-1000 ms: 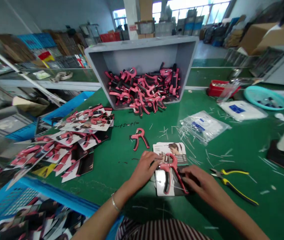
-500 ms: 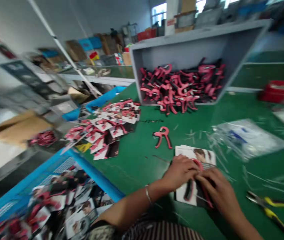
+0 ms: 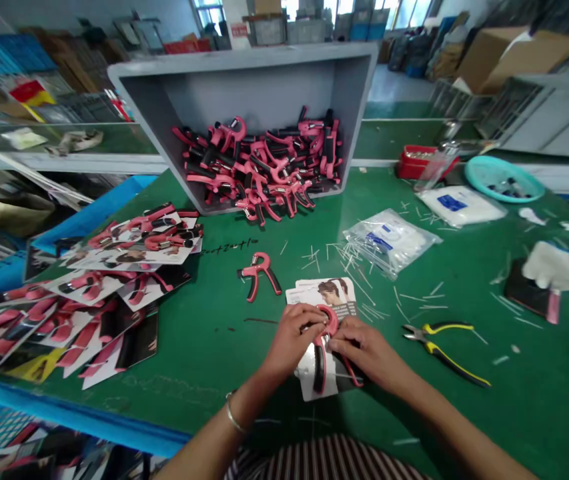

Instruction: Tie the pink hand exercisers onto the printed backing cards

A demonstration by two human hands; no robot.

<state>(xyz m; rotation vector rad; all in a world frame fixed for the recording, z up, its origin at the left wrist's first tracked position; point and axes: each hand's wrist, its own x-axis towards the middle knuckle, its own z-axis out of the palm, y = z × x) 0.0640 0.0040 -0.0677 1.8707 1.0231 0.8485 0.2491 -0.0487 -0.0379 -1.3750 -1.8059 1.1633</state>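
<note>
1. A pink-and-black hand gripper lies on a printed backing card on the green table, near the front edge and about mid-width.
2. Its long axis runs near-to-far: the coiled head points to the far side, and the two handles splay toward the near side, the black one to the left, the pink one to the right.
3. The left hand has its fingers curled narrowly on the gripper's head from the left.
4. The right hand pinches the same head from the right, covering part of the pink handle.
5. A loose gripper lies farther off, to the left.
6. Yellow-handled pliers lie to the right, apart from the hands.
7. A grey bin of grippers is tipped at the far side; carded grippers pile up at left.
</note>
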